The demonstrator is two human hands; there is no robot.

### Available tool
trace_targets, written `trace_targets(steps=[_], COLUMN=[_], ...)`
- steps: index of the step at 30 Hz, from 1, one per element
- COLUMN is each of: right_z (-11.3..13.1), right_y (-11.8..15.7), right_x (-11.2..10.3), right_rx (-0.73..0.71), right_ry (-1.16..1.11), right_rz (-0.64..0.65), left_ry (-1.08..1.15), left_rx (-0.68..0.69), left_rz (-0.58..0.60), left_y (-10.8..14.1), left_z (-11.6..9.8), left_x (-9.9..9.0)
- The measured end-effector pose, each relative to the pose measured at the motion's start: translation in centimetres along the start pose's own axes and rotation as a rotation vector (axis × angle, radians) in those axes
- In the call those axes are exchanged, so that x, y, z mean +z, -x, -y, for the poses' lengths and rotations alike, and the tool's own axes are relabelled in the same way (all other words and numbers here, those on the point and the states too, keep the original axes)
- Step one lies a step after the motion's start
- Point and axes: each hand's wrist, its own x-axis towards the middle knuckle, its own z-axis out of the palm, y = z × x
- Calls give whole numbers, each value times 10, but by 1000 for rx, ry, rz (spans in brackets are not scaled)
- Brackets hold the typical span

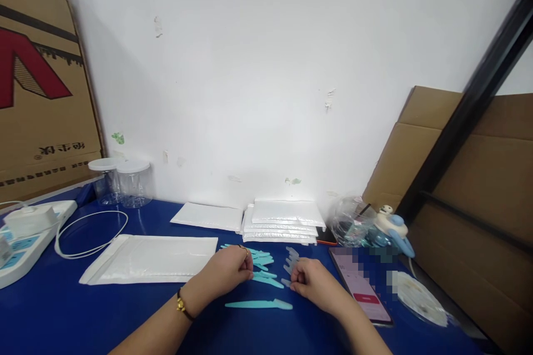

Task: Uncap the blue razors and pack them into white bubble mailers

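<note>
Teal eyebrow razors (261, 259) lie in a loose pile on the blue table. My left hand (231, 272) covers the pile's left side with curled fingers; more razors show just beyond its fingertips, and whatever it pinches is hidden. A single razor (258, 304) lies apart, nearer to me. Several translucent blade caps (291, 258) are scattered right of the pile. My right hand (310, 280) has its thumb and fingers closed at a translucent cap (286, 283), close to the razor tips.
White padded mailers (287, 216) are stacked by the wall, and another mailer (154, 258) lies to the left. A phone (362, 288) and a roll of clear tape (420, 298) sit at right. Lidded jars (135, 183), a white cable (91, 255) and a power strip (37, 249) are at left.
</note>
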Motion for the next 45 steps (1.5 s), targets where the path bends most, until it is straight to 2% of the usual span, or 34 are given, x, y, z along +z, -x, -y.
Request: trace_targets(steps=[3,5,11,19,27,31,34,39,45], right_z=[-4,-4,0,10,18,10,3,3,4], right_y=[5,7,8,5,3,1,-2,-6,1], right_x=[-6,-9,-6,5,7,-5,-8,0,-3], right_rx=[67,85,58,34,4,-26,-62,-39,-86], right_ry=[-80,-97,-103,-175,-204,-26,82,92,49], right_rz=[141,176,153,125,143,-67,-162,-116,-32], left_ry=[80,72,41,54,64,18,-28,-68,-81], left_rx=[-29,-48,28,117,124,151,135,105,64], left_rz=[123,158,106,58,106,1,-6,7,-6], left_y=[6,8,1,-5,-8,-8,-9,-9,-7], left_z=[-7,-9,-5,-5,-5,2,5,2,2], left_x=[-2,1,16,27,29,22,19,18,17])
